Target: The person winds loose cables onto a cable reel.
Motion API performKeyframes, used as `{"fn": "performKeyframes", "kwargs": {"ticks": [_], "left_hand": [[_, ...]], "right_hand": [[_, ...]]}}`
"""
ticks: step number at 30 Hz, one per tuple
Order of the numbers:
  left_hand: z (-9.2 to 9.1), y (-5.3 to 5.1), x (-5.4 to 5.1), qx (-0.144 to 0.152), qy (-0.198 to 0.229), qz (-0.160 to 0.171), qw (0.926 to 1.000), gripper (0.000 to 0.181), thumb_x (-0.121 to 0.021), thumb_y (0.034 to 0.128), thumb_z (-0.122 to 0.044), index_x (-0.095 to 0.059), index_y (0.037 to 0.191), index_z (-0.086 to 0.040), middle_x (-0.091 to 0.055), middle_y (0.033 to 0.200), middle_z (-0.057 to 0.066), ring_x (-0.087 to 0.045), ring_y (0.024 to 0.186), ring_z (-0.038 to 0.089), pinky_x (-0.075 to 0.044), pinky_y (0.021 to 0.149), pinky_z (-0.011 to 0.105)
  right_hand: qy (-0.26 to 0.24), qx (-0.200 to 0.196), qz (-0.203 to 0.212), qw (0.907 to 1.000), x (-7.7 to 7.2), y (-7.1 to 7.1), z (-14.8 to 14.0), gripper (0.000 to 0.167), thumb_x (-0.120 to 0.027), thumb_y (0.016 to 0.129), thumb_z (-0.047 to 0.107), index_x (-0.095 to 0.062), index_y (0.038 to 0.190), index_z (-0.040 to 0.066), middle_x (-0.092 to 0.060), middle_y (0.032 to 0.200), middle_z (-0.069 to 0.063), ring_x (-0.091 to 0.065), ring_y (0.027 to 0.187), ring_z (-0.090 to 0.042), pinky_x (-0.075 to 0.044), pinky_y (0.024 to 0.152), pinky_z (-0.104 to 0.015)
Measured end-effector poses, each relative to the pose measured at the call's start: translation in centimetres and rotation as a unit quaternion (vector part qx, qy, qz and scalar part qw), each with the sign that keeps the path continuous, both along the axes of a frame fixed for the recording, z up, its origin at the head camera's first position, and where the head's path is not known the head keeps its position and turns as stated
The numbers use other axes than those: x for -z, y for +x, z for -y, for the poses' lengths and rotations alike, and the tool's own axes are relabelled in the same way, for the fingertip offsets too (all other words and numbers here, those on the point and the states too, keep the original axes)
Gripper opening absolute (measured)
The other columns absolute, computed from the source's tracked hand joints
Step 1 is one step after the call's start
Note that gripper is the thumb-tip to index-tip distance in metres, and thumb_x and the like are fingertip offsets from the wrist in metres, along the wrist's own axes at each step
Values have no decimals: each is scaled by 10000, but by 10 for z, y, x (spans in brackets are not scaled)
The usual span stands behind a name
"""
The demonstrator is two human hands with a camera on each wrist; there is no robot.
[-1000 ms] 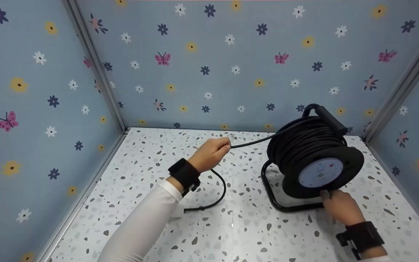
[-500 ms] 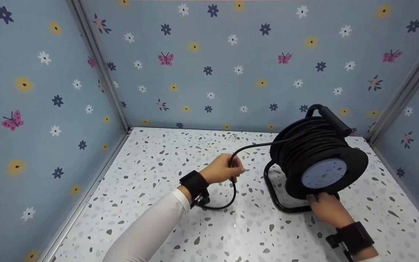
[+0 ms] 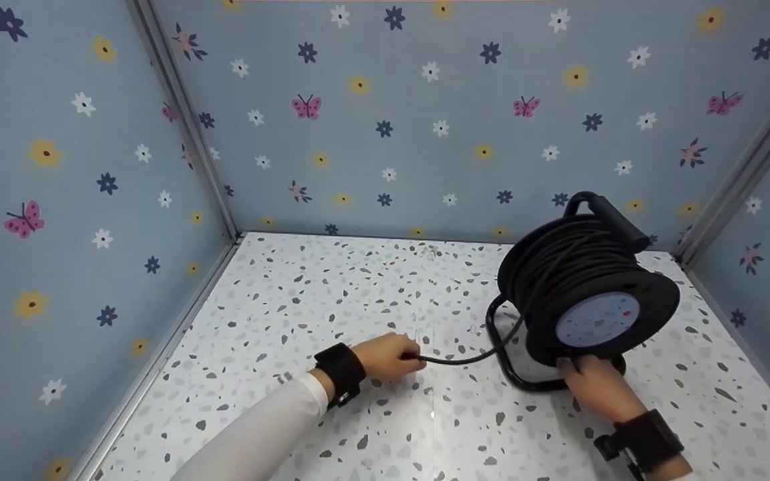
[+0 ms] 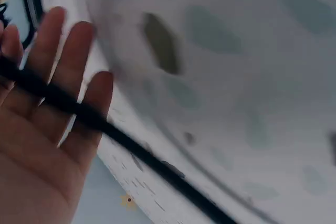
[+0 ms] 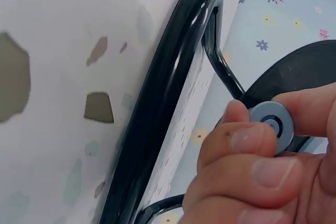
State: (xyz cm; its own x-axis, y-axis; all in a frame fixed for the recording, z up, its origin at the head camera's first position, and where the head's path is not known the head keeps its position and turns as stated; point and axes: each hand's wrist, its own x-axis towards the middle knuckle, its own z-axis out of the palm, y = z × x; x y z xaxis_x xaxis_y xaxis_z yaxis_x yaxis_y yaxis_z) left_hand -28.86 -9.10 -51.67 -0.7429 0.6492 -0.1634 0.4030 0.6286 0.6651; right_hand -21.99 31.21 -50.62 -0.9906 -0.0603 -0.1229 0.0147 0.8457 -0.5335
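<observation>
A black cable reel (image 3: 525,267) stands at the right on its black tube frame (image 5: 152,124), wound with many turns of cable. From its drum the loose cable (image 3: 462,362) runs down and left to my left hand (image 3: 385,357), which pinches it low over the floor. In the left wrist view the cable crosses the palm, with several fingers (image 4: 73,66) fairly straight behind it; the pinch itself is mostly cut off by the frame edge. My right hand (image 3: 599,387) grips the grey round knob (image 5: 285,124) at the lower rim of the reel's near disc.
The speckled white floor (image 3: 331,287) lies under both hands. Blue flowered panels (image 3: 412,160) close off the back and both sides, with metal posts at the corners. The reel's carrying handle (image 3: 619,224) sticks up near the back panel.
My left hand has come down and toward me with the cable, which now leaves the drum lower. My right hand has shifted slightly left with the knob.
</observation>
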Motion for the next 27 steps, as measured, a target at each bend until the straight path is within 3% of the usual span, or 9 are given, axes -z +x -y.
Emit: {"fn": "performKeyframes", "kwargs": {"ticks": [3,5,9,14,19,23,27], "left_hand": [[13,-1,2,-427,51,-477,9979,326,-640,1087,-322,-648,823,-131,-502,687,-93,-462,584,71,-403,591,247],[23,-4,0,-740,238,-728,9943,325,-638,1092,-326,-605,804,-178,-486,688,-97,-443,599,77,-389,609,255],[37,-9,-12,-1043,781,-737,9887,339,-628,1107,-310,-560,802,-178,-473,686,-68,-443,579,93,-380,608,270],[36,-12,-29,-977,1365,-411,9850,376,-604,1126,-323,-520,789,-180,-434,669,-64,-433,523,94,-389,589,282],[16,-11,-41,-805,1905,-443,9774,382,-439,1156,-227,-545,817,-86,-400,695,-53,-355,588,123,-355,650,298],[-4,-10,-49,-577,2172,-551,9729,346,-358,1147,-149,-612,957,-11,-467,818,10,-398,723,144,-379,767,324],[-25,-5,-58,-427,2111,-647,9744,341,-369,1184,-189,-646,1093,-12,-524,924,36,-455,816,150,-410,838,348]], "right_hand": [[-214,-91,-43,9997,2,-1,2,493,-433,1158,404,-583,769,141,-579,572,-13,-563,536,-201,-450,644,-396],[-213,-244,-289,9991,6,-3,3,478,-430,1156,402,-578,777,153,-561,610,-1,-548,567,-184,-443,641,-410],[-165,-310,-415,9985,0,-1,13,465,-441,1156,396,-531,760,168,-482,686,-2,-530,638,-195,-446,661,-416],[-121,-151,-375,9991,-16,5,33,430,-463,1159,353,-528,792,139,-443,706,-9,-530,658,-205,-455,672,-399],[-503,-140,-557,9971,-31,9,45,442,-478,1158,336,-489,757,151,-419,680,17,-461,594,-165,-416,617,-347],[-841,-208,-946,9917,-45,10,52,521,-506,1158,322,-426,667,168,-366,618,63,-340,529,-104,-349,561,-291],[-1014,-150,-1441,9842,-60,10,54,499,-553,1143,288,-556,673,121,-410,614,76,-365,535,-89,-350,574,-274]]}}
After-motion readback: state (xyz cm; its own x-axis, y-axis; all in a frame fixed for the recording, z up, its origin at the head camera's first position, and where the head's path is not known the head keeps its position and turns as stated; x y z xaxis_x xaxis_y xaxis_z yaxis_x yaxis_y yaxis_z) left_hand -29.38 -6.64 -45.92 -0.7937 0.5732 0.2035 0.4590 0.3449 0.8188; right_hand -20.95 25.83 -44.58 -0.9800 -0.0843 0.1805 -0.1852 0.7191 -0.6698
